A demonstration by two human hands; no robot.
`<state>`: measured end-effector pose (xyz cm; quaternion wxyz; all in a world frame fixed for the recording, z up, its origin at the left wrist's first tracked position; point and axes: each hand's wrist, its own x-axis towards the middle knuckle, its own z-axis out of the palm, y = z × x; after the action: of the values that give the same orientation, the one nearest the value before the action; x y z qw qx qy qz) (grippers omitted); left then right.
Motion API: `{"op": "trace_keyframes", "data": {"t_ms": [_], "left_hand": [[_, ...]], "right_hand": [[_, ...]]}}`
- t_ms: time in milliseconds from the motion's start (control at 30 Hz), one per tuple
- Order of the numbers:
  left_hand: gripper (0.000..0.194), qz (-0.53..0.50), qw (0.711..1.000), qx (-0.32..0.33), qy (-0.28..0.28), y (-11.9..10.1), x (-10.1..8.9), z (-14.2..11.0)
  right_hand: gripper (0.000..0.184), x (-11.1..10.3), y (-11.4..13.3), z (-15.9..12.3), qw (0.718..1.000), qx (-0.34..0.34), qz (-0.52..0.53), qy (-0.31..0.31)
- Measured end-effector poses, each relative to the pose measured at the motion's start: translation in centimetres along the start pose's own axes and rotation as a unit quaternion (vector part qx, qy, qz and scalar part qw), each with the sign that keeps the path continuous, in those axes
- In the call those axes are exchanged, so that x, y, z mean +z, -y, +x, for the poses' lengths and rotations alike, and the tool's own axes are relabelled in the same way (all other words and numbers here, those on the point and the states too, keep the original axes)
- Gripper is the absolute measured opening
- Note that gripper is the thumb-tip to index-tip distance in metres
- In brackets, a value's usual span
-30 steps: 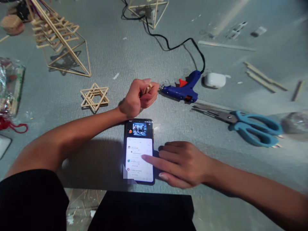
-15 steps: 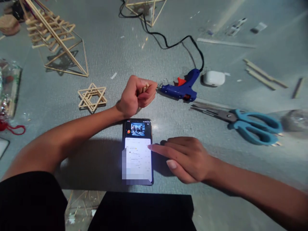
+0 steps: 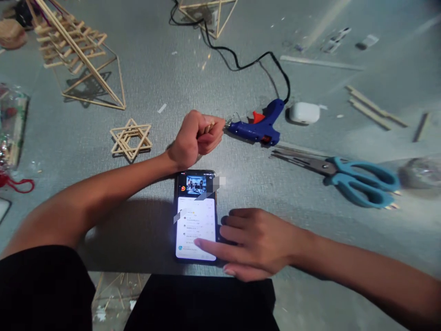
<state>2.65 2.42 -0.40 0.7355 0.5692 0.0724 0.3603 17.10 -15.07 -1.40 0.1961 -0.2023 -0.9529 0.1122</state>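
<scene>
My left hand (image 3: 200, 135) is closed in a fist, and pale ends of small wooden sticks (image 3: 209, 127) show between its fingers. Its wrist rests just above a lit phone (image 3: 196, 216) lying flat on the table. From the right, my right hand (image 3: 253, 243) reaches over the phone with the index finger stretched out, its tip at the lower part of the screen. The hand holds nothing. A blue hot glue gun (image 3: 257, 131) with a red trigger lies right of my left fist, its nozzle close to the knuckles. Left of the fist sits a small wooden star frame (image 3: 131, 140).
Blue-handled scissors (image 3: 358, 177), a white earbud case (image 3: 305, 113) and loose wooden strips (image 3: 372, 110) lie to the right. A larger stick structure (image 3: 79, 50) stands at upper left. The black cord (image 3: 237, 59) runs towards the back. The table's front edge is near my lap.
My right hand has slid down and slightly left, its index fingertip moving from the screen's right edge to its lower middle. The list on the screen looks different. My left fist stays put.
</scene>
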Motion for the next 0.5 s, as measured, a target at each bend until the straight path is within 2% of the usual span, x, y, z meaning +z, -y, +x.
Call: {"op": "trace_keyframes", "data": {"t_ms": [367, 500], "left_hand": [[0.066, 0.032, 0.998, -0.034, -0.035, 0.06, 0.15, 0.02], [0.064, 0.027, 0.999, -0.028, -0.033, 0.11, 0.13, -0.03]], "right_hand": [[0.050, 0.31, 0.22, 0.02, 1.000, -0.002, -0.012, 0.025], [0.050, 0.37, 0.26, 0.12, 1.000, 0.002, -0.015, 0.025]]}}
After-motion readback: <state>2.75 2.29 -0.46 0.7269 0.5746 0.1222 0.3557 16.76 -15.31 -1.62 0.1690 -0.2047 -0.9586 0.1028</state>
